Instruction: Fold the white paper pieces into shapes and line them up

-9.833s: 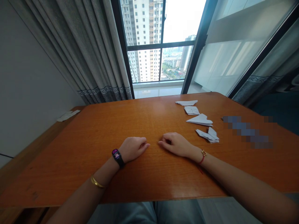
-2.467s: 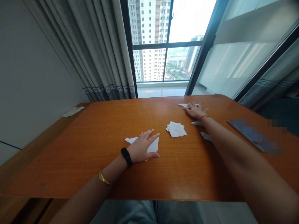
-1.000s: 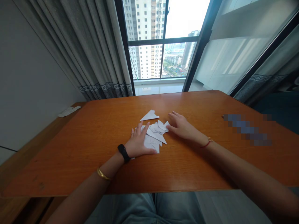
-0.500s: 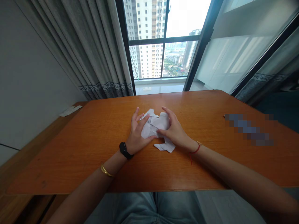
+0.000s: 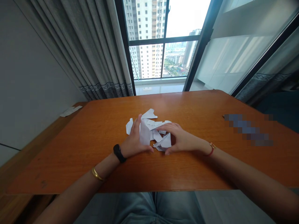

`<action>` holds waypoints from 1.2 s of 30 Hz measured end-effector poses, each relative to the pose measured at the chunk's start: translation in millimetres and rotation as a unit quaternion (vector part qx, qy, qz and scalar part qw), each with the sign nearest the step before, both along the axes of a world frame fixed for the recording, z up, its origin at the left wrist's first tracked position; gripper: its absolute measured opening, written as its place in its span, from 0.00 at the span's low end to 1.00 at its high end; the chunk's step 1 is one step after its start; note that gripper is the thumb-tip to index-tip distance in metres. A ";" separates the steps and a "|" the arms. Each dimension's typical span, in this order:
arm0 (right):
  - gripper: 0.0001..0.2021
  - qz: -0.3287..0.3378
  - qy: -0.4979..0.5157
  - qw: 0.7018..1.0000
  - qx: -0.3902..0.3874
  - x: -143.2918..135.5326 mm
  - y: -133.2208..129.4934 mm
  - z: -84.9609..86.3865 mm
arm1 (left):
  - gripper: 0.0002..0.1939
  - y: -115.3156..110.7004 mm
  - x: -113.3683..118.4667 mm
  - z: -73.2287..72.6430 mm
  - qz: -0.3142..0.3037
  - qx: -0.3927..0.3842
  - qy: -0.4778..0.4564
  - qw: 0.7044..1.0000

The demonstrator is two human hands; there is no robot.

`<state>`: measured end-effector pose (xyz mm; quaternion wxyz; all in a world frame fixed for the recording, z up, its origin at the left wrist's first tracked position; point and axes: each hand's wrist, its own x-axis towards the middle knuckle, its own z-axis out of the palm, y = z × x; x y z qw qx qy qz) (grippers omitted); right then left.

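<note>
Several white paper pieces (image 5: pixel 157 134) lie in a loose, overlapping pile at the middle of the wooden table (image 5: pixel 187 174). My left hand (image 5: pixel 135 140) is at the pile's left side, thumb spread from the fingers, with one tilted piece (image 5: pixel 145 133) against its palm. On the right side, my right hand (image 5: pixel 178 137) curves around the pile's edge, thumb and fingers apart. One piece (image 5: pixel 149 114) lies at the back of the pile, and another (image 5: pixel 129 126) sticks out left of my left hand.
A blurred, pixelated item (image 5: pixel 247 127) lies at the table's right. A whitish flat item (image 5: pixel 70 111) rests on the ledge at the far left. Behind the table are a grey curtain (image 5: pixel 100 62) and a window (image 5: pixel 163 59).
The paper pieces have spread wider, and one now stands tilted by my left palm. My left hand has moved slightly left and nearer me; my right hand has shifted right and turned.
</note>
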<state>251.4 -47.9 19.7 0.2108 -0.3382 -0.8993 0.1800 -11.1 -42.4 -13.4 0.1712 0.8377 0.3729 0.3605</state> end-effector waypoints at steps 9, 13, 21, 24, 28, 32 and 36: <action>0.18 -0.205 0.007 0.978 -0.036 0.3 20.5 -5.6 | 0.53 50.8 1.2 12.7 0.099 -0.073 0.105 0.987; 0.20 -0.142 -0.032 0.989 -0.025 -5.7 10.7 -12.8 | 0.64 55.0 7.0 14.8 0.047 -0.159 0.247 0.955; 0.34 -0.176 0.035 0.983 -0.035 -13.6 14.5 -24.5 | 0.65 32.6 30.8 10.0 -0.028 -0.134 0.208 0.968; 0.45 -0.109 -0.010 0.993 -0.054 2.9 11.2 -10.8 | 0.56 42.6 27.6 14.5 0.000 -0.093 0.196 0.976; 0.50 -0.079 -0.098 0.990 -0.065 11.9 6.5 -6.6 | 0.44 75.2 21.2 14.6 0.060 -0.141 0.226 0.962; 0.45 -0.138 -0.098 0.984 -0.047 3.5 8.1 -18.0 | 0.37 78.8 22.1 11.7 0.041 -0.130 0.247 0.959; 0.50 -0.158 -0.101 0.982 0.007 -0.2 10.3 -22.2 | 0.38 54.8 15.2 17.2 0.004 -0.114 0.221 0.968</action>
